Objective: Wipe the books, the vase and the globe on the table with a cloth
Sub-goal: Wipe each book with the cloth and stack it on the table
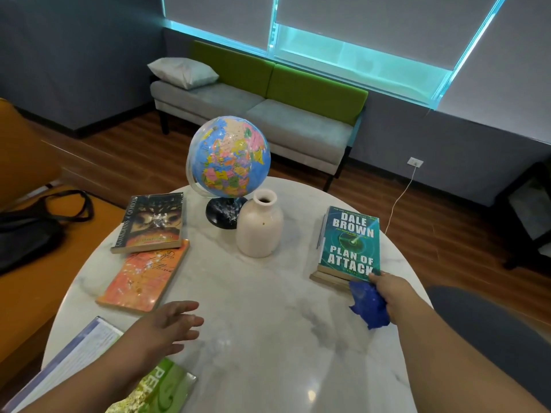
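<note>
Standing by the round white marble-look table (268, 323), I can see the person's right hand (390, 293) out at about 4 o'clock, fingers bunched tight around a crumpled blue cloth (369, 305). The cloth sits right up against the near edge of the book stack at 3 o'clock: a teal paperback titled "Plan of Attack" (348, 239) lying flat on another book (328, 278) underneath. The thumb looks like it's touching the teal cover's near corner.

The left hand (167, 326) is over at 7 o'clock, fingers spread and loose, holding nothing. I can't tell if it's resting on the tabletop or just above it. Its forearm crosses a green-covered book (167, 389) at the near edge.

The colourful globe on a black base (229, 156) stands at 12 o'clock, with the cream ceramic bottle-shaped vase (259, 231) upright just in front of it, right beside the base. At 10 o'clock there's a dark paperback (152, 223) overlapping the far end of an orange paperback (146, 275) at 9.

Behind the table there's a grey sofa with a green back (268, 117) and a white pillow (183, 71) on it. A black bag (29, 231) sits off to the left.
</note>
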